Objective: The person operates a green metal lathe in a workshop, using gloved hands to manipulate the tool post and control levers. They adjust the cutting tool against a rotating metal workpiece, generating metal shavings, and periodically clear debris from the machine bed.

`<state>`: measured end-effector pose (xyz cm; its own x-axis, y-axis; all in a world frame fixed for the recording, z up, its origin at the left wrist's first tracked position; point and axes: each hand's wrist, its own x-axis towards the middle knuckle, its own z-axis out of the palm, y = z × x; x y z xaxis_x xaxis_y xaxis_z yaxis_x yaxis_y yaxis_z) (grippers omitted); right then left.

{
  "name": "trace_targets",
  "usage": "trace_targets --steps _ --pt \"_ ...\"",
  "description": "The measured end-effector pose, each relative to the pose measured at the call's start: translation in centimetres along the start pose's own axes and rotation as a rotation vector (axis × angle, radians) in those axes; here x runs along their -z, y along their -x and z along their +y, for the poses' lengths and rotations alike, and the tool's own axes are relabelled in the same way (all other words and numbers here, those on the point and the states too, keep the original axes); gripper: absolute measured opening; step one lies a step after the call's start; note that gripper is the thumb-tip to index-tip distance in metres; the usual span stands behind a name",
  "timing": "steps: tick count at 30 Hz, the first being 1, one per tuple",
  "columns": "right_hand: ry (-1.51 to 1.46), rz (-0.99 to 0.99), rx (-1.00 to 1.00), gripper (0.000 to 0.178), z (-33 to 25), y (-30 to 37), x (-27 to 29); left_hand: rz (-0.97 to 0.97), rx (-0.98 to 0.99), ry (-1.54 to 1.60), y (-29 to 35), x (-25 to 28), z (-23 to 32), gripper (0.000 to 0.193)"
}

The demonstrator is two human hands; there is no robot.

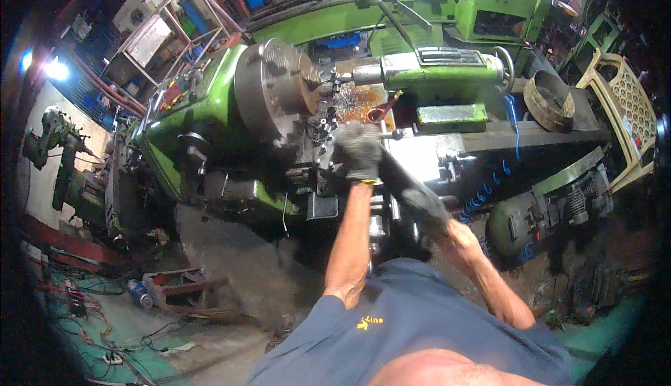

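My left hand point(358, 152), in a grey work glove with a yellow cuff edge, is over the carriage and tool post point(323, 159) of a green lathe point(210, 99). Motion smears its fingers, so what they hold or touch is unclear. My right hand point(425, 204) wears a dark grey glove that stretches long from the wrist toward the left hand; its fingers cannot be made out. Beyond the left hand, a round workpiece point(305, 82) sits in the big chuck point(262, 92), facing the tailstock point(440, 69). A red-rimmed round item point(377, 115) lies on the rusty, chip-strewn carriage.
The tailstock handwheel point(504, 69) stands at the right, near a metal ring point(549, 101) and a beige plastic chair point(622, 106). A coiled blue hose point(489, 183) hangs by a motor point(514, 229). Cables point(105, 330) and a red frame point(185, 291) lie on the floor at left.
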<state>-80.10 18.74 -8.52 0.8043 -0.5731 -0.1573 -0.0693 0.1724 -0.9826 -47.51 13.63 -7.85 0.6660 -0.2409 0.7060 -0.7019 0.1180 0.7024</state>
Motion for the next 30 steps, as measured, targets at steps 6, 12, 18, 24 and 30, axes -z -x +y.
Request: trace_targets --steps 6,12,18,24,30 --pt "0.229 -0.127 -0.420 0.036 6.1 4.6 -0.7 -0.188 0.024 -0.135 -3.0 1.4 -2.7 0.031" --pt "0.412 -0.233 -0.280 0.035 0.0 4.9 -1.6 -0.273 -0.190 -0.468 -3.2 1.6 0.7 0.027" --pt "0.486 -0.231 -0.292 0.036 0.9 2.8 -2.0 -0.292 -0.199 -0.506 -3.4 1.9 -1.2 0.022" --pt "0.379 -0.291 -0.351 0.040 0.9 2.6 -1.7 -0.297 -0.248 -0.563 -3.2 1.6 -1.4 0.021" --pt "0.537 -0.309 -0.314 0.042 1.8 1.3 -2.9 -0.366 -0.239 -0.556 -3.4 2.0 -1.1 0.022"
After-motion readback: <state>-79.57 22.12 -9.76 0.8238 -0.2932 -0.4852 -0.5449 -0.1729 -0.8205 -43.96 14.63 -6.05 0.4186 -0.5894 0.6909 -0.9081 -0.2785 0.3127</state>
